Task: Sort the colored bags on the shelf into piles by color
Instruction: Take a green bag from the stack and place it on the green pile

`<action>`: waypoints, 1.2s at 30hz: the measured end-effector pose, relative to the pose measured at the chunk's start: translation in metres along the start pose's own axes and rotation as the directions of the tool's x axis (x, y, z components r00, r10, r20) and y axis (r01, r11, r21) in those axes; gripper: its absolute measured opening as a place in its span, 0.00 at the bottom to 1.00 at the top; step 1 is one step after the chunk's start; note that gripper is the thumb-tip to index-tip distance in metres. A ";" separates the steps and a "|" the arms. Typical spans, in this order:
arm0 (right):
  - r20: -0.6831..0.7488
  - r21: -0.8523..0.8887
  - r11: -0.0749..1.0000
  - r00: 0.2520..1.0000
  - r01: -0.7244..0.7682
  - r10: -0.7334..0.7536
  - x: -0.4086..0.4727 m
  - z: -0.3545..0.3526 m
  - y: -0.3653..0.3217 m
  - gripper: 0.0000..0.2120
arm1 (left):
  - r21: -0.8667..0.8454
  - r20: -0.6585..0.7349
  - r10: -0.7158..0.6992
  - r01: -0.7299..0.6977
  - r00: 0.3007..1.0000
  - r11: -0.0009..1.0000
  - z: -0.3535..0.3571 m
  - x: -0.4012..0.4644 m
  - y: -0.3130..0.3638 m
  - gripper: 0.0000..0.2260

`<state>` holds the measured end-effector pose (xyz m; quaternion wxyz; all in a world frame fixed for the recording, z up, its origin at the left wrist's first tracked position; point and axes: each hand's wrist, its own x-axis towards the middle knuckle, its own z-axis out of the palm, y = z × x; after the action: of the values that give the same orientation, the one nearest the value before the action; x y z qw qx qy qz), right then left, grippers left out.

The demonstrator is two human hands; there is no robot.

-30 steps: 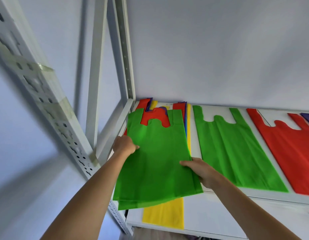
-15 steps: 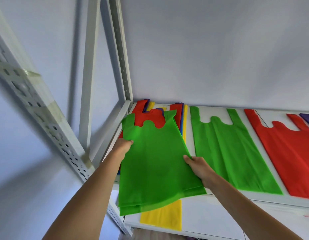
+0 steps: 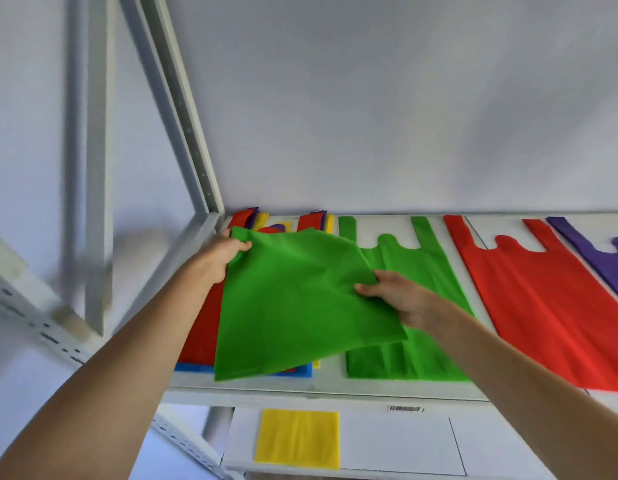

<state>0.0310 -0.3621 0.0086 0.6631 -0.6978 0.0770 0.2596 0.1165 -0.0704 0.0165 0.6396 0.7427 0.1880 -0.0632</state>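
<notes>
Green bag lifted off mixed stack

I've got L hand pinching its top corner, R hand pinching the right edge; it overlaps green pile on shelf.

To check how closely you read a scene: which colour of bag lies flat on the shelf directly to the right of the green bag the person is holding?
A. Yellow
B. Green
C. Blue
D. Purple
B: past the held green bag, gripped by the left hand and right hand, a flat green bag lies on the shelf; the red bag comes after it.
</notes>
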 end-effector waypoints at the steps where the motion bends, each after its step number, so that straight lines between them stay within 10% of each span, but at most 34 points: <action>1: -0.027 -0.007 0.999 0.999 0.037 -0.037 -0.002 -0.016 -0.017 0.06 | -0.020 0.006 0.049 -0.049 0.999 0.999 0.014 0.007 0.022 0.09; 10: -0.287 -0.172 0.913 0.868 0.371 -0.406 -0.030 -0.130 -0.138 0.12 | -0.202 0.034 0.387 -0.373 0.922 0.906 0.128 0.034 0.180 0.18; 29: -0.532 -0.368 0.893 0.846 -0.259 0.027 0.002 -0.167 0.085 0.24 | 0.407 0.143 -0.006 -0.053 0.990 0.912 0.232 0.051 -0.052 0.29; 32: -0.537 -0.515 0.777 0.843 -0.361 0.036 -0.002 -0.159 0.078 0.28 | 0.508 0.142 0.025 -0.095 0.990 0.856 0.222 0.044 -0.042 0.28; 36: -0.536 -0.820 0.351 0.822 -0.452 -0.194 -0.005 -0.125 0.054 0.32 | 0.630 0.103 0.246 -0.254 0.964 0.734 0.172 0.036 -0.016 0.24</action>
<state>0.0353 -0.4900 -0.0385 0.0740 -0.9791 0.1615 0.0989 0.1693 -0.2289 -0.0403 0.3532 0.9333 0.0498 -0.0413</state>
